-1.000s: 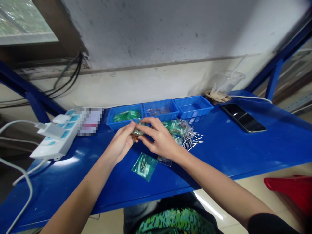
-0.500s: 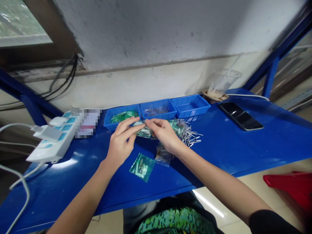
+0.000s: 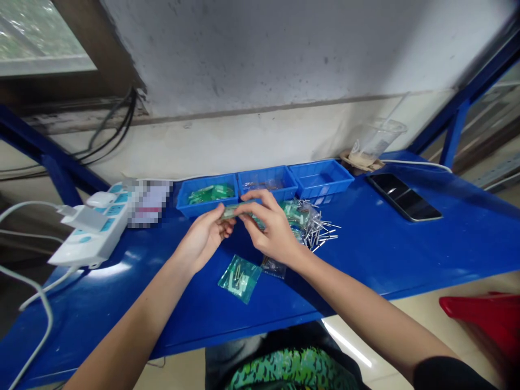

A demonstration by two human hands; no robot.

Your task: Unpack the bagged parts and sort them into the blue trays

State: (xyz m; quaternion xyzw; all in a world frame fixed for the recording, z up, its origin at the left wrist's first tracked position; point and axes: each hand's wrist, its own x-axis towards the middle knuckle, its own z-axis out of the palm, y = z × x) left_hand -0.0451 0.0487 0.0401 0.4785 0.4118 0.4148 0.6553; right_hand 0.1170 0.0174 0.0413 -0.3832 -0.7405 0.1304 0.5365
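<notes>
Between my two hands is a small green plastic bag (image 3: 229,212), raised over the table before the blue bins. My left hand (image 3: 205,238) pinches its left end between thumb and curled fingers. The fingertips of my right hand (image 3: 270,225) close on its right end. Below them, a flat green bag (image 3: 239,279) with metal pins and white pieces lies on the table. Beside it, partly under my right wrist, is a clear bag (image 3: 273,267). Behind my right hand lie more green bags (image 3: 296,212) and a heap of loose metal pins (image 3: 320,230).
Three blue bins stand along the wall: one with green bags (image 3: 184,200), one with clear bags (image 3: 290,190), and a third (image 3: 345,181). A power strip (image 3: 91,230) with white cables is at left. A phone (image 3: 404,197) and a plastic cup (image 3: 376,143) are at right.
My left hand has turned and curled its fingers under the green bag. My right fingers have shifted along its right end. The flat green bag stays on the table.
</notes>
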